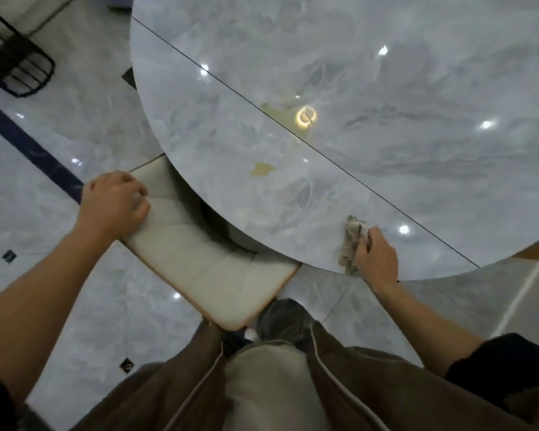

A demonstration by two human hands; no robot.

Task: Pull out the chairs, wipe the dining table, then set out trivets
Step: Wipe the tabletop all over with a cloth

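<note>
Left grip (pixel 115 200) curled round the chair (pixel 212 269) edge; right grip (pixel 375 259) clamped on the rag (pixel 352 241), pressed to the worktop (pixel 386 88) rim.

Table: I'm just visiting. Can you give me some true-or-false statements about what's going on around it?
1. The right hand holds a rag on the table. True.
2. The table is spotless. False: yellowish stains lie on it.
3. The left hand holds the chair. True.
4. The chair stands fully clear of the table. False: part of its seat is under the table's edge.
</note>
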